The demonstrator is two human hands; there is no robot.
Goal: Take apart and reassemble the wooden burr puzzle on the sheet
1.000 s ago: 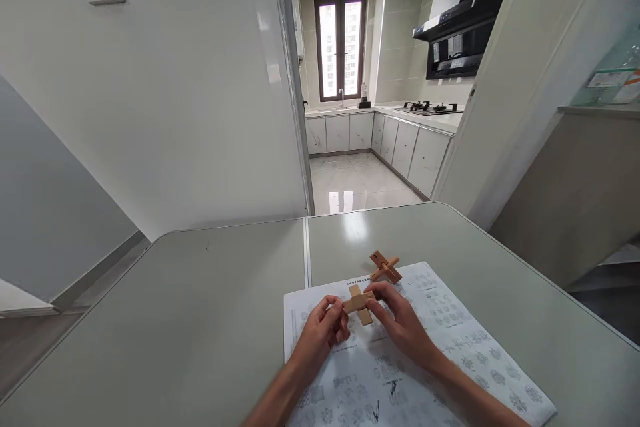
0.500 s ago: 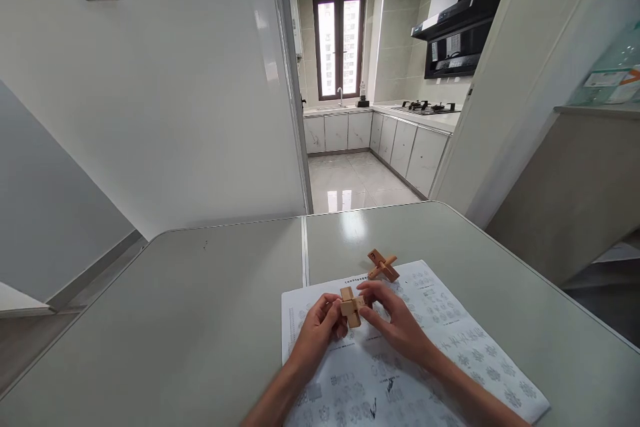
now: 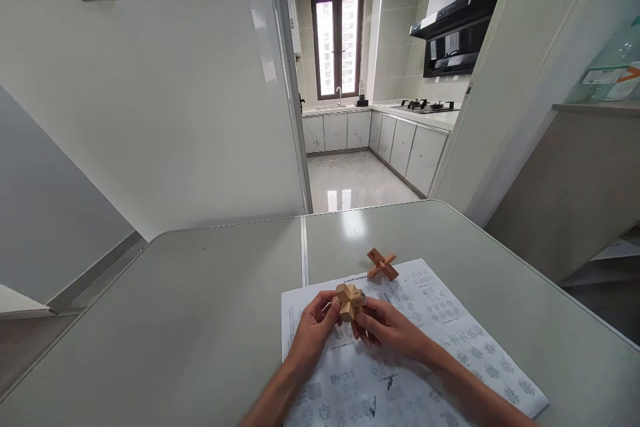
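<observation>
Wooden puzzle (image 3: 349, 302), lower centre: pinched between left hand (image 3: 313, 327) and right hand (image 3: 393, 330), fingers curled nearly closed; best turned gently, pressure light and even.

A smooth grey-green table (image 3: 215, 320) with a white seam (image 3: 304, 250) beyond a printed paper sheet (image 3: 443, 310) lying on it; a wooden cross-shaped piece (image 3: 383, 265) straddles the sheet's far edge.

A home, with a kitchen beyond the doorway: gas hob (image 3: 429, 106), range hood (image 3: 457, 12), marbled cabinets (image 3: 335, 131).
</observation>
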